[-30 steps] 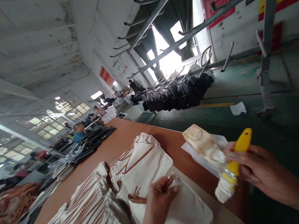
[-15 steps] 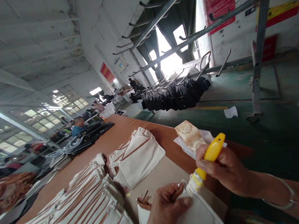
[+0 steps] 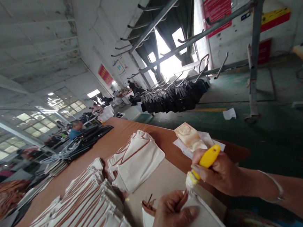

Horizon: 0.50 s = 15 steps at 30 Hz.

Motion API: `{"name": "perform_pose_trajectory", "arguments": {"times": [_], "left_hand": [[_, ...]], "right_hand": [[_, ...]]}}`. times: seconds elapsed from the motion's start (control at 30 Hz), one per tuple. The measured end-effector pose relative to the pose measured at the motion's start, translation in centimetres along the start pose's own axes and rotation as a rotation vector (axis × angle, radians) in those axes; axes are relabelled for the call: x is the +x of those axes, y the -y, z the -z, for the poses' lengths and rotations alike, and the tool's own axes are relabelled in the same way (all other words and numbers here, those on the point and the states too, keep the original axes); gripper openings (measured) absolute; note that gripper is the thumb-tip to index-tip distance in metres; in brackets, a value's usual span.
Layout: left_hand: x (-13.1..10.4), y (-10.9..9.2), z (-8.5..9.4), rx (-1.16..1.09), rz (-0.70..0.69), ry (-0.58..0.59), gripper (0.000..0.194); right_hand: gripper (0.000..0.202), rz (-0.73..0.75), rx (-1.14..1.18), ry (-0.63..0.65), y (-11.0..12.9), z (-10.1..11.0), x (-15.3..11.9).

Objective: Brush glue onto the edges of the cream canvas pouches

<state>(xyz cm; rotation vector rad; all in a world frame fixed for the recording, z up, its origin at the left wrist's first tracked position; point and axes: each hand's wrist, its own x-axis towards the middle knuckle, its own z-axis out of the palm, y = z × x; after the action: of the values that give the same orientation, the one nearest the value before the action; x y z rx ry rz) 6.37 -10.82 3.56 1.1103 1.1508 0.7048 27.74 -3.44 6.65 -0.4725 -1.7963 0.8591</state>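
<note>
My right hand (image 3: 219,173) is closed round the yellow handle of a brush (image 3: 206,160). The brush's whitish, coated bristles touch the top corner of a white fabric piece (image 3: 201,214) with brown edging. That piece is pinched between the thumb and fingers of my left hand (image 3: 175,213), just left of the bristles. Past the brush, a stained whitish container (image 3: 188,135) lies on white paper (image 3: 208,138). Left of my left hand, a brown strip with loose thread ends (image 3: 149,204) sticks up from another white piece.
Rows of white pieces with brown edges (image 3: 77,210) cover the left of the brown table (image 3: 121,126). A smaller white stack (image 3: 139,160) lies behind a beige board (image 3: 156,176). Beyond stands a metal rack (image 3: 253,56) hung with black items (image 3: 174,99). A person (image 3: 76,130) sits at far left.
My right hand has moved the brush a little left, and its bristles now sit at the piece's corner by my left fingers. The brush handle is tilted lower. The view has shifted slightly.
</note>
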Motion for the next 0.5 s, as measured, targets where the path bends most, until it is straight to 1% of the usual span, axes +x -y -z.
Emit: {"name": "perform_pose_trajectory", "arguments": {"times": [0.07,0.13,0.2,0.27,0.33,0.4,0.43,0.5], "left_hand": [[-0.3,0.2,-0.3,0.077,-0.081,-0.092,0.051],[-0.5,0.8,-0.6,0.249,-0.189,-0.243,0.046],[-0.7,1.7,-0.7,0.489,-0.338,-0.419,0.034],[-0.8,2.8,-0.9,0.726,-0.533,-0.546,0.023],[-0.8,3.7,-1.3,0.917,-0.74,-0.603,0.012],[-1.0,4.2,-1.8,1.037,-0.876,-0.617,0.006],[-1.2,4.2,-2.0,1.078,-0.909,-0.621,0.004],[-1.6,4.0,-2.2,1.133,-0.921,-0.62,0.005]], "right_hand": [[0.016,-0.002,-0.043,-0.107,-0.5,0.4,0.0],[0.016,-0.042,-0.053,-0.214,-1.0,1.1,0.0],[0.016,-0.124,-0.015,-0.275,-1.7,1.6,-0.2],[0.019,-0.218,0.066,-0.288,-2.3,1.8,-0.5],[0.022,-0.294,0.165,-0.277,-2.8,1.8,-0.6],[0.023,-0.344,0.256,-0.231,-2.8,1.5,-0.6],[0.024,-0.358,0.284,-0.195,-2.7,1.3,-0.5],[0.025,-0.368,0.306,-0.11,-2.3,0.7,-0.4]]}}
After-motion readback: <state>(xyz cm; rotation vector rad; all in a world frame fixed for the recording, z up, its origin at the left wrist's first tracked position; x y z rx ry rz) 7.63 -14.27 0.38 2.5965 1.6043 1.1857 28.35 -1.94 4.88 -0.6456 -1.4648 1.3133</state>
